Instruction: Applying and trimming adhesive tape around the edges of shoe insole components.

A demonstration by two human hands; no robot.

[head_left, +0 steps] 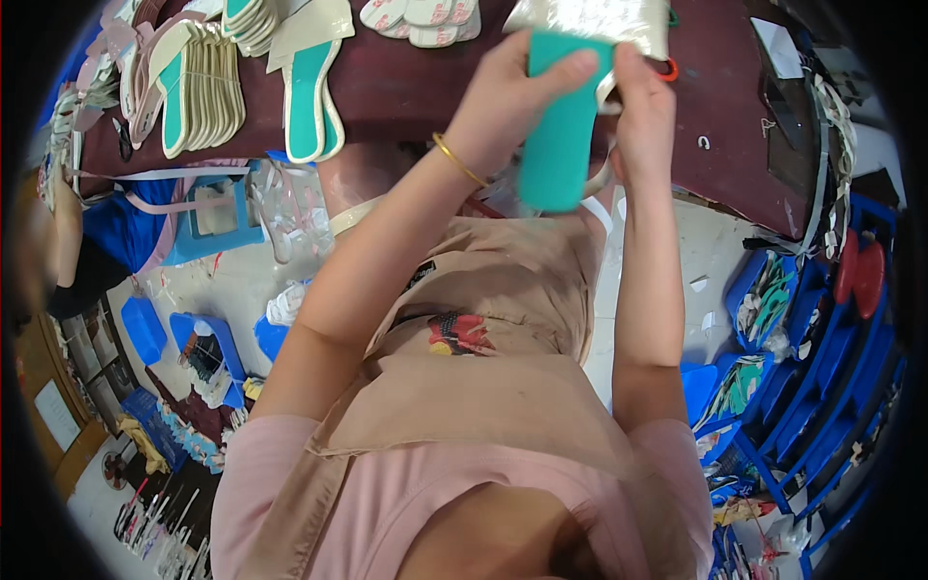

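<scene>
A green insole (pixel 558 159) hangs in front of me over the near edge of the table, its rounded end pointing down toward my apron. My left hand (pixel 507 97) is closed on its upper part, the thumb lying flat across the green face. At the right edge of the insole my right hand (pixel 643 121) is closed, with thumb and fingers gripping near the top, where a bit of cream edging shows. What lies behind the fingers is hidden. To the left, a loose pair of green insoles (pixel 307 106) with cream rims overhangs the table edge.
A tied stack of insoles (pixel 208 92) stands on the dark red table (pixel 406 97). White oval pads (pixel 425 14) and a shiny packet (pixel 590 21) lie at the back. Blue bins (pixel 764 300) and a blue rack (pixel 822 358) stand right. Another person's arm (pixel 66 232) shows at left.
</scene>
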